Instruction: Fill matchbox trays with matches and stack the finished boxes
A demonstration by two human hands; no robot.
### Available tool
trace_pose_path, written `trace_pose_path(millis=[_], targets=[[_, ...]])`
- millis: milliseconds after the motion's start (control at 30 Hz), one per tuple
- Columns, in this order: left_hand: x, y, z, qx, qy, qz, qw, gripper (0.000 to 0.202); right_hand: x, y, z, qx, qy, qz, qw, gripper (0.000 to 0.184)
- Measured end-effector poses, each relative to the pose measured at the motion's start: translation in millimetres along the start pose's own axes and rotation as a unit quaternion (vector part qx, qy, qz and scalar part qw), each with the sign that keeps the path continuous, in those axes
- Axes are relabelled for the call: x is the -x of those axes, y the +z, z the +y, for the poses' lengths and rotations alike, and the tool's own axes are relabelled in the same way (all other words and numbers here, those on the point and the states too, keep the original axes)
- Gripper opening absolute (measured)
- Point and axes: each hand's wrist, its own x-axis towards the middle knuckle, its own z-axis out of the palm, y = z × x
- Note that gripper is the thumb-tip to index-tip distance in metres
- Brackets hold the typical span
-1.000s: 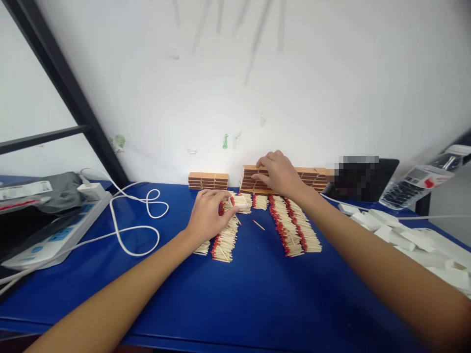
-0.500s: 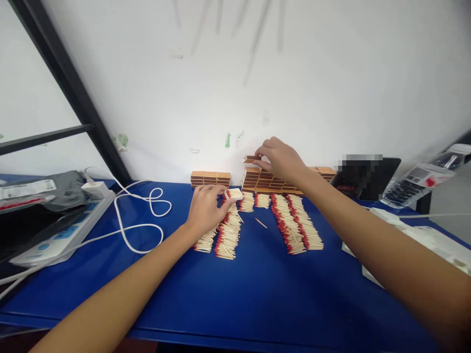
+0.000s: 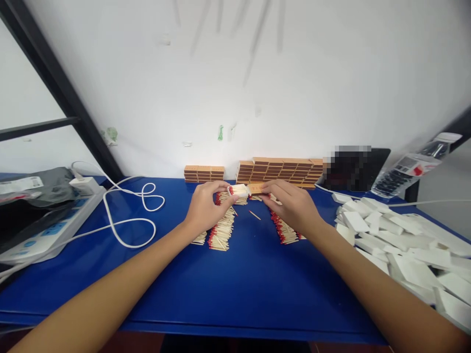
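Between thumb and fingers, my left hand (image 3: 206,206) grips a white matchbox tray (image 3: 240,191) filled with red-tipped matches. My right hand (image 3: 292,202) pinches an orange-brown matchbox sleeve (image 3: 255,188), its end meeting the tray's right end. Whether the tray has entered the sleeve I cannot tell. Below the hands, rows of loose matches lie on the blue table, a left row (image 3: 222,230) and a right row (image 3: 284,228), partly covered by my hands. A single match (image 3: 254,215) lies between them.
Matchbox sleeves stand against the wall in a small stack (image 3: 204,173) and a larger stack (image 3: 279,170). White trays (image 3: 397,240) are heaped at right, near a water bottle (image 3: 410,169) and dark tablet-like object (image 3: 362,169). A power strip (image 3: 55,230) and white cable (image 3: 110,215) lie left.
My right hand has come down from the larger stack with a sleeve and brought it against the tray. My left hand still holds the tray. The view has shifted, showing the heap of white trays.
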Motion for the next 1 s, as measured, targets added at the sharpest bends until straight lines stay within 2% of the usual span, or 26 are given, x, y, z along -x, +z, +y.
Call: trace_pose_path(millis=[367,600,1000], targets=[[2.3,2.2,1.9,0.015,-0.016,-0.014,1.000,0.028,2.9,5.4,-7.2,0.033,-0.052,0.024,0.998,0.002],[0.5,-0.2,1.8,0.026,0.000,-0.027,0.999,0.029,2.1,3.7,-7.2,-0.012,-0.018,0.044,0.999,0.003],[-2.7,-4.6,1.4,0.074,0.003,-0.071,0.995,0.031,3.1,4.5,-6.3,-0.036,-0.018,0.055,0.998,0.002]])
